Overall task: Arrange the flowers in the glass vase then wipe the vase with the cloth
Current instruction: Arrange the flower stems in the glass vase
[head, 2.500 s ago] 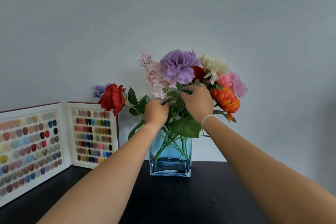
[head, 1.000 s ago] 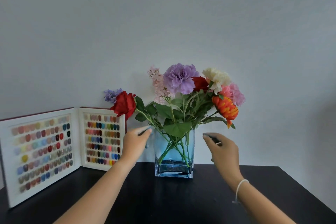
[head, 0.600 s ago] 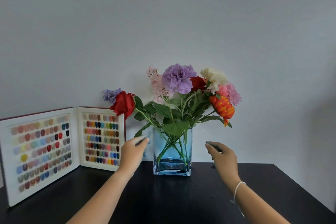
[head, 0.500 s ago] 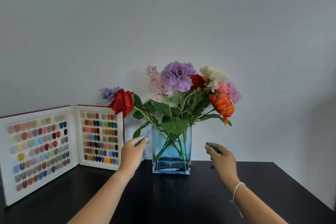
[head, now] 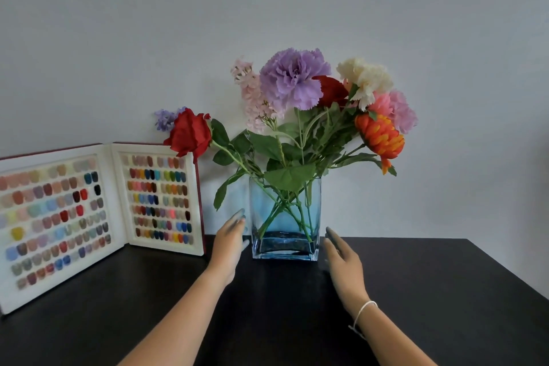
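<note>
Now your glass vase point(head: 285, 217) is blue and square, with flowers point(head: 297, 80) of purple, red, pink, cream and orange standing in it; it sits on the black table point(head: 416, 291) by the wall; an open book of color chips point(head: 89, 211) stands to its left; your left hand point(head: 228, 244) and right hand point(head: 341, 258) wait just beside the vase, one on each side, fingers straight, holding nothing.

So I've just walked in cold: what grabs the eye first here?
The bright flowers fanning out of the blue glass vase at the table's back centre. Next, the open swatch book of coloured nail tips on the left, and the left hand and right hand open on either side of the vase.
</note>
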Available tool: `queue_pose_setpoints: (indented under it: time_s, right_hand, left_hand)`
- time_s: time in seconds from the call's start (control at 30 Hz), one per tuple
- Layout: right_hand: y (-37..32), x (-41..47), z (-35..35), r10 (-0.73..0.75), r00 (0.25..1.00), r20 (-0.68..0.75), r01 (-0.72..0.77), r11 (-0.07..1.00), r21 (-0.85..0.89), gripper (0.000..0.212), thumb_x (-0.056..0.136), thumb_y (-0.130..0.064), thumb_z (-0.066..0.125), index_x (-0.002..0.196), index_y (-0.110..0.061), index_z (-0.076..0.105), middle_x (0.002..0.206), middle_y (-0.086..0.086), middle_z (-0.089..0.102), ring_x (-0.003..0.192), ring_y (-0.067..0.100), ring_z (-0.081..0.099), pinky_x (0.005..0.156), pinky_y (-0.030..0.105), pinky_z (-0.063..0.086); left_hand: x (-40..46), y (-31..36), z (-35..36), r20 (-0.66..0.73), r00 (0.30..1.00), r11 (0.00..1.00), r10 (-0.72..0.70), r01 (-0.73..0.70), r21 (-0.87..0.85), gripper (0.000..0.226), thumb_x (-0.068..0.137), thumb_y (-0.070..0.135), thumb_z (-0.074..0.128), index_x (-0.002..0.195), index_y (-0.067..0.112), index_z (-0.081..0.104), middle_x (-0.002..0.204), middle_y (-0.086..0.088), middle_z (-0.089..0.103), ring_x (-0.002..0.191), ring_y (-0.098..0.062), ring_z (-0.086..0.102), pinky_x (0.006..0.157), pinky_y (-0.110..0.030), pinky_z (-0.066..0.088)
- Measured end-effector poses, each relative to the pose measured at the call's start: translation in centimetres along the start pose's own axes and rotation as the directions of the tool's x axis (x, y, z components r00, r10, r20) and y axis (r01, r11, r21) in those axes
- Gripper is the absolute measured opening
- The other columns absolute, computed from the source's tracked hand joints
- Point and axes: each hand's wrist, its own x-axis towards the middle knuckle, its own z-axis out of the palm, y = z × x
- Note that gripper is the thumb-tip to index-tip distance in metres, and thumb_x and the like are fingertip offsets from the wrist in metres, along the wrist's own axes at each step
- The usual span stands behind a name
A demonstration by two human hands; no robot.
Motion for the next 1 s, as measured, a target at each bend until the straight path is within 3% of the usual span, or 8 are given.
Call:
queue_pose_setpoints:
  time_s: [0.13, 0.23, 0.43, 0.6, 0.83, 1.0]
  right_hand:
    - [0.7, 0.8, 0.0, -0.006, 0.998, 0.067, 0.005, 1.000, 0.012, 0.039, 0.092, -0.021, 0.047, 0.130, -0.023, 0.046, 0.135, -0.001, 0.050, 0.122, 0.014, 0.047, 0.105, 0.045, 0.038]
    - [1.1, 1.3, -0.1, -0.008, 0.992, 0.122, 0.002, 0.999, 0.052, 0.038, 0.093, -0.020, 0.046, 0.130, -0.024, 0.047, 0.135, -0.003, 0.051, 0.123, 0.014, 0.047, 0.105, 0.044, 0.038]
    - [1.4, 1.5, -0.1, 0.002, 0.987, 0.159, -0.017, 0.995, 0.095, 0.034, 0.095, -0.021, 0.041, 0.128, -0.025, 0.049, 0.127, -0.002, 0.056, 0.109, 0.005, 0.055, 0.094, 0.035, 0.048]
    - [1.1, 1.5, -0.2, 0.021, 0.982, 0.189, -0.040, 0.994, 0.099, 0.040, 0.095, -0.039, 0.031, 0.130, -0.026, 0.047, 0.130, -0.005, 0.053, 0.117, 0.013, 0.050, 0.098, 0.043, 0.045]
    - [1.0, 1.8, -0.6, 0.039, 0.976, 0.215, -0.074, 0.985, 0.156, 0.041, 0.093, -0.051, 0.023, 0.118, -0.036, 0.053, 0.120, -0.008, 0.057, 0.114, 0.013, 0.052, 0.093, 0.039, 0.047]
    - [1.0, 1.9, -0.7, 0.067, 0.977, 0.203, -0.099, 0.983, 0.152, 0.052, 0.092, -0.054, 0.019, 0.123, -0.029, 0.052, 0.119, -0.005, 0.056, 0.109, 0.013, 0.053, 0.091, 0.033, 0.042]
  left_hand:
    - [0.2, -1.3, 0.1, 0.038, 0.999, 0.999, 0.000, 0.002, -0.046, 0.039, 0.096, 0.018, 0.035, 0.134, 0.016, 0.041, 0.138, -0.003, 0.043, 0.126, -0.019, 0.041, 0.105, -0.038, 0.033]
    - [0.0, -2.6, 0.2, 0.073, 0.997, 0.996, 0.021, -0.015, -0.092, 0.038, 0.096, 0.018, 0.032, 0.134, 0.017, 0.041, 0.126, 0.004, 0.047, 0.117, -0.011, 0.043, 0.099, -0.029, 0.034]
    - [-0.2, -4.1, 0.0, 0.116, 0.992, 0.992, 0.055, -0.041, -0.117, 0.039, 0.096, 0.018, 0.030, 0.133, 0.017, 0.042, 0.115, 0.016, 0.053, 0.105, 0.003, 0.049, 0.091, -0.019, 0.037]
    - [-0.6, -4.1, -0.1, 0.126, 0.990, 0.990, 0.057, -0.040, -0.134, 0.041, 0.096, 0.018, 0.029, 0.136, 0.016, 0.038, 0.126, 0.010, 0.048, 0.119, -0.006, 0.042, 0.099, -0.027, 0.033]
    - [-2.5, -4.1, -0.6, 0.120, 0.991, 0.991, 0.061, -0.046, -0.125, 0.040, 0.096, 0.020, 0.030, 0.135, 0.017, 0.040, 0.129, 0.009, 0.048, 0.123, -0.008, 0.040, 0.100, -0.026, 0.033]
    - [-4.9, -3.7, -0.5, 0.132, 0.988, 0.993, 0.077, -0.064, -0.101, 0.039, 0.096, 0.018, 0.031, 0.133, 0.018, 0.041, 0.132, 0.007, 0.047, 0.123, -0.006, 0.042, 0.100, -0.025, 0.033]
